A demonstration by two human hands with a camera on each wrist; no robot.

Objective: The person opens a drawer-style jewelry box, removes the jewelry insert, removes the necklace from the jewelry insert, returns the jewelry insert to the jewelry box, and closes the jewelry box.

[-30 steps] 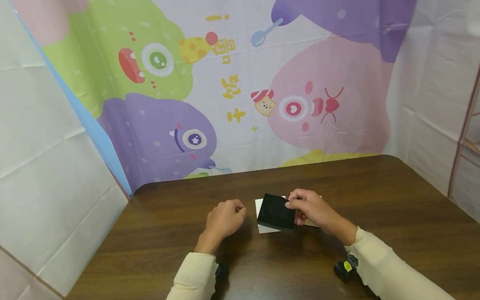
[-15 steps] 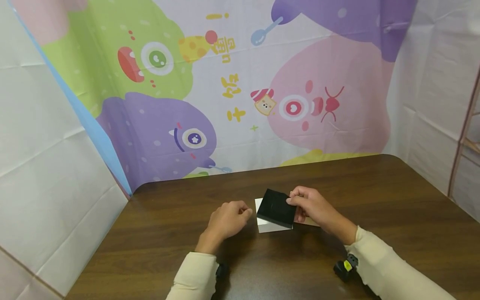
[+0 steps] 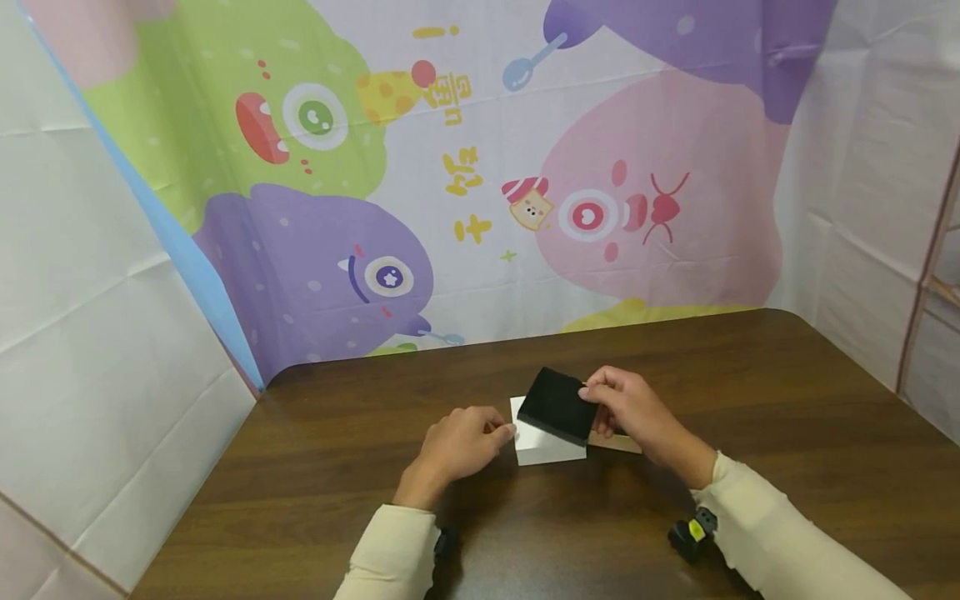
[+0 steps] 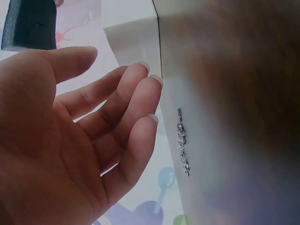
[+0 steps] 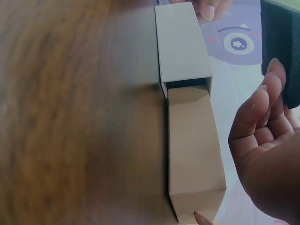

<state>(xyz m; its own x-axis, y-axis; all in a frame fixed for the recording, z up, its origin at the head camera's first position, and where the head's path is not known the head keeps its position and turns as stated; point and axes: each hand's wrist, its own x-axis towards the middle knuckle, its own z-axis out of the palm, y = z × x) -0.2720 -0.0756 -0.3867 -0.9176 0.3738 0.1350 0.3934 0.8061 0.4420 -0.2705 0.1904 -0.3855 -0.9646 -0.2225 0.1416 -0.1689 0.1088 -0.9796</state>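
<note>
My right hand (image 3: pixel 633 408) pinches one edge of a flat black foam pad (image 3: pixel 558 406), held tilted above a white box sleeve (image 3: pixel 550 451). From the sleeve's right end a tan cardboard drawer (image 3: pixel 617 443) sticks out, plainer in the right wrist view. My left hand (image 3: pixel 463 440) is at the sleeve's left end, fingers loosely bent and holding nothing; whether the fingertips touch the sleeve is unclear. A sparkly silver bracelet or chain (image 4: pixel 181 143) lies on the table in the left wrist view. In the head view I cannot make it out. The drawer's inside is mostly hidden.
The brown wooden table (image 3: pixel 562 533) meets a hanging cartoon cloth (image 3: pixel 480 275) at its back edge. Pale cloth panels (image 3: pixel 112 350) stand on the left and right sides.
My right hand has lifted the foam pad up and slightly to the right, uncovering more of the white sleeve. My left hand has moved right, towards the sleeve.
</note>
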